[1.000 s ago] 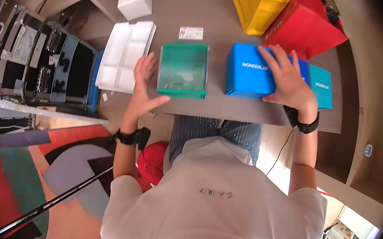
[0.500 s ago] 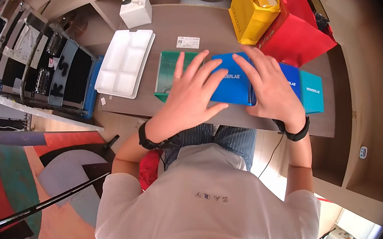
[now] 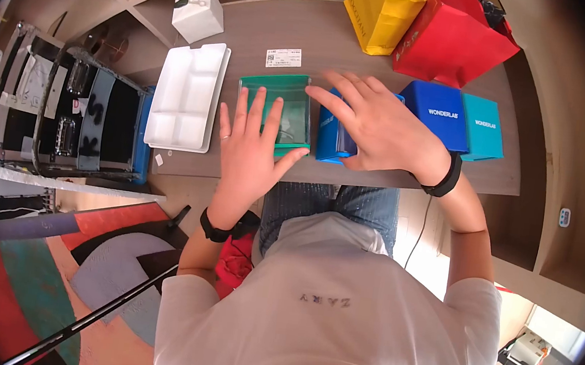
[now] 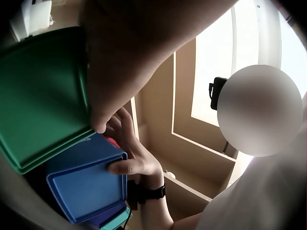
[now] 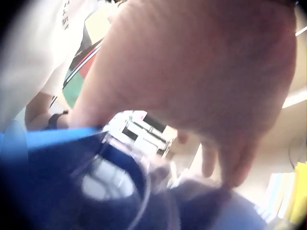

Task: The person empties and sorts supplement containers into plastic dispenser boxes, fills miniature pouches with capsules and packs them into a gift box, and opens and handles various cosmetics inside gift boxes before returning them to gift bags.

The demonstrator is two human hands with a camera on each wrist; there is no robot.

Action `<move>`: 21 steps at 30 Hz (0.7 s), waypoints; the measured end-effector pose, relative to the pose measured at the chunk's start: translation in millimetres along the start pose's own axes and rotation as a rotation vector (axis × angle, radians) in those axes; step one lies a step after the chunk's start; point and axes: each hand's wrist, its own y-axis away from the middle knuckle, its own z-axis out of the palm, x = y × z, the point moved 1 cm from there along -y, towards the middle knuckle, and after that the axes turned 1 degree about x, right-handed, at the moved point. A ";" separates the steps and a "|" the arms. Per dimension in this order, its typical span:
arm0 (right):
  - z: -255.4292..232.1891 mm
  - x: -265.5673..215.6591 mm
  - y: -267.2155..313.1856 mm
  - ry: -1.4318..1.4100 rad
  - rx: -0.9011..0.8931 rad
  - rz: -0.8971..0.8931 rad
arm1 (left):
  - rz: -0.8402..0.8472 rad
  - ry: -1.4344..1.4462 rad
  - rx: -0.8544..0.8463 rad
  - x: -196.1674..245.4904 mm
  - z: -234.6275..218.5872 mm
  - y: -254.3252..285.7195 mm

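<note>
Head view: the left hand [image 3: 247, 152] has 4 fingers straight and spread, directed away from the person, with the thumb extended to the right. The green box [image 3: 293, 148] lies beneath and to the right of these fingers; contact at the fingertips cannot be determined. Its visible outline is nearly square, so no long axis is distinct; 1 edge faces the person, and the far edge lies beyond the fingertips.

The right hand [image 3: 392, 129] spans the bright blue box [image 3: 327, 132], fingers extended toward the green box. In the left wrist view, the right thumb lies against a rimmed face of the bright blue box. Whether the remaining fingers grip cannot be determined. The hand covers most of this box, concealing its long axis; a narrow side faces the left thumb.

Left of the left fingers, the white tray [image 3: 190, 84] has its long axis running away from the person. A printed label [image 3: 283, 58] lies beyond the left fingertips. Right of the right-hand fingers stand the dark blue box [image 3: 438, 123] and, just beside it, the teal box [image 3: 486, 132]; lettering on both reads WONDERLAB.
</note>
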 end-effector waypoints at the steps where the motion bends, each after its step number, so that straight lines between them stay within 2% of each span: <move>1: 2.4 -0.5 -2.0 -0.037 0.018 -0.022 | 0.017 0.009 0.000 -0.8 2.3 0.7; 5: 6.8 -1.7 -3.5 -0.087 0.067 -0.045 | 0.026 0.043 0.010 2.8 6.7 0.8; 9: -2.1 -7.7 9.3 -0.065 0.020 -0.025 | 0.031 0.053 0.023 13.4 9.2 3.6; 12: -8.1 -18.0 35.9 -0.016 -0.002 0.166 | 0.030 0.077 0.040 18.2 12.7 4.7; 13: -5.6 -19.7 46.6 -0.017 -0.006 0.169 | 0.030 0.075 0.051 19.0 13.5 4.8; 15: 6.0 -18.9 69.0 -0.093 0.144 0.347 | 0.028 0.075 0.046 20.2 12.2 4.6; 16: 17.8 -17.5 78.6 -0.093 0.225 0.371 | 0.024 0.072 0.045 21.2 12.2 4.2; 17: 29.5 -18.8 83.6 -0.090 0.223 0.376 | 0.027 0.077 0.045 21.4 12.8 3.7; 19: 48.7 -24.1 88.6 -0.186 0.384 0.470 | 0.041 0.055 0.037 20.8 12.1 2.8; 21: 60.7 -28.5 81.6 -0.215 0.396 0.459 | 0.040 0.046 0.032 22.3 11.8 2.4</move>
